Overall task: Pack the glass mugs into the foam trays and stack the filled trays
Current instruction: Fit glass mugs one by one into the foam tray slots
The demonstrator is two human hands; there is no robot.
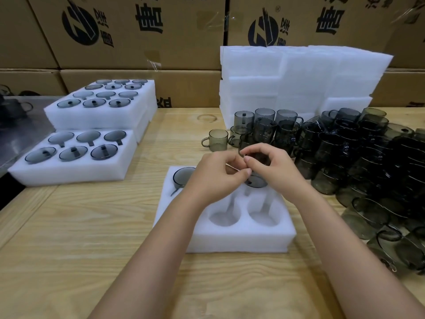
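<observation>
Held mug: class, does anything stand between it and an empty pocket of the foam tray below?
Nothing visible. Left hand and right hand hold the mug over the foam tray; two near pockets are empty; a second mug sits far-left.

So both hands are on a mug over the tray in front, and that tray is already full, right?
Not full. The head view shows the tray with its two near pockets empty and only one packed mug in plain sight, far left. The left hand and right hand are indeed on a held mug over it.
</observation>
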